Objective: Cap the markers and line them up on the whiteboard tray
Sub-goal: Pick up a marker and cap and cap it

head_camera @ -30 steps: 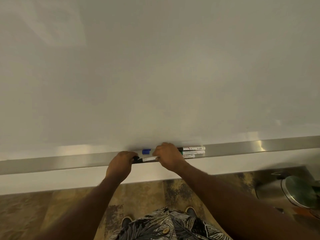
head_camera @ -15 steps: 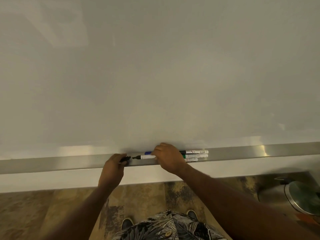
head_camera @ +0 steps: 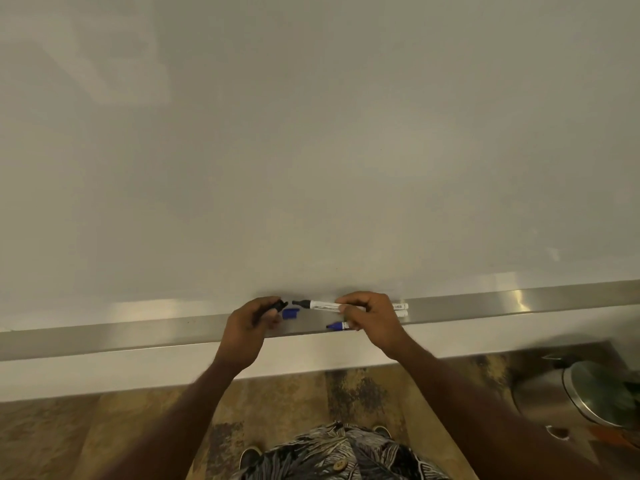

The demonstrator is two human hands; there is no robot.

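My right hand point(head_camera: 369, 317) grips an uncapped black marker point(head_camera: 318, 304), its dark tip pointing left, just above the metal whiteboard tray point(head_camera: 138, 334). My left hand point(head_camera: 251, 323) pinches the black cap point(head_camera: 278, 305) a short gap away from that tip. A loose blue cap point(head_camera: 290, 313) lies on the tray between my hands. An uncapped blue marker point(head_camera: 337, 326) rests near the tray's front edge, partly under my right hand. The white ends of two more markers point(head_camera: 401, 309) stick out to the right of my right hand.
The whiteboard point(head_camera: 311, 150) fills the upper view. Below the tray is a patterned floor with my shoes. A steel bin with a round lid point(head_camera: 602, 393) stands at the lower right.
My right hand has lifted the black marker off the tray. My left hand has risen with the black cap and come closer to the tip. The blue cap and blue marker now lie exposed.
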